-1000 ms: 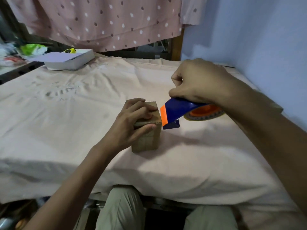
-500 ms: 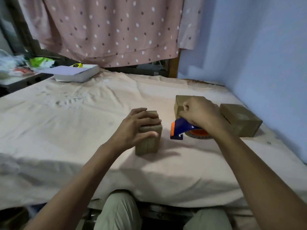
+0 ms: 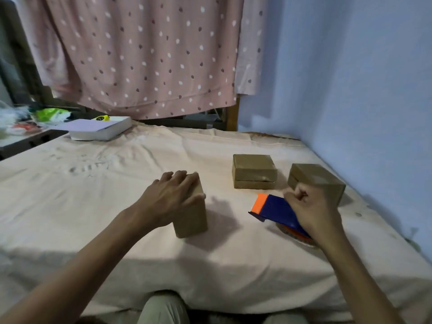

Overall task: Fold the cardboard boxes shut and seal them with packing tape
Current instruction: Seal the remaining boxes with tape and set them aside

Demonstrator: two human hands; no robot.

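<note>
A bed covered in a pale peach sheet (image 3: 117, 206) fills the view, with a pink dotted curtain (image 3: 145, 57) hanging at the far side and a blue wall (image 3: 350, 78) on the right. My left hand (image 3: 170, 199) lies flat over the top of a small cardboard box (image 3: 191, 218) standing upright near the middle of the sheet, my fingers spread loosely across its top and my thumb against its right side. My right hand (image 3: 313, 209) is closed in a fist around the handle of a blue and orange tape dispenser (image 3: 273, 209), which rests on the sheet to the right of that box, well apart from it, its orange end pointing left. The roll of tape is mostly hidden under my wrist. 2 more cardboard boxes sit farther back on the right: a closed flat box (image 3: 253, 170) beyond the dispenser, and a second box (image 3: 318, 181) just behind my right knuckles, close to the wall. At the far left corner of the bed lies a white book (image 3: 100, 130).
</note>
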